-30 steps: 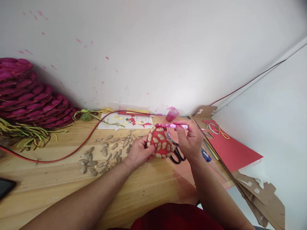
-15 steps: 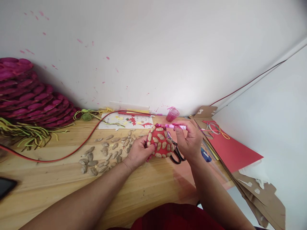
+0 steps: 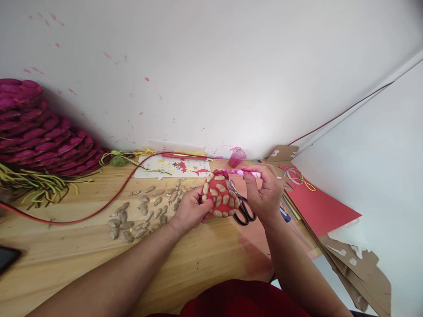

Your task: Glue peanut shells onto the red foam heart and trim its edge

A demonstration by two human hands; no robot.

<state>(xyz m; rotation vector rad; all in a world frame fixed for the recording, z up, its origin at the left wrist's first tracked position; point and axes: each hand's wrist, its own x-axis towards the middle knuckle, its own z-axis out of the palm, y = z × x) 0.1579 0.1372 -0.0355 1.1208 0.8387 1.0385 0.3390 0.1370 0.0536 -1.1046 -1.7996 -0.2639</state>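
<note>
My left hand [image 3: 190, 210] is closed on the left edge of a red rounded piece [image 3: 220, 195] studded with tan nut shells, holding it upright on the wooden table [image 3: 198, 259]. My right hand [image 3: 264, 193] pinches a pink and white tube [image 3: 246, 173] level, with its tip at the top of the red piece. Black-handled scissors [image 3: 245, 214] lie just under my right hand. Several loose nut shells [image 3: 142, 213] lie scattered to the left of my left hand.
A red cable [image 3: 99, 211] curves across the table. A stack of magenta petal shapes [image 3: 39, 136] with green and yellow strips sits at the far left. A small pink cup [image 3: 237, 157], a white sheet with cutouts [image 3: 175, 167], red paper [image 3: 322, 209] and brown cardboard [image 3: 360, 268] lie at the back and right.
My right hand has shifted slightly, keeping the tube's tip at the top of the red piece. The left hand has stayed put.
</note>
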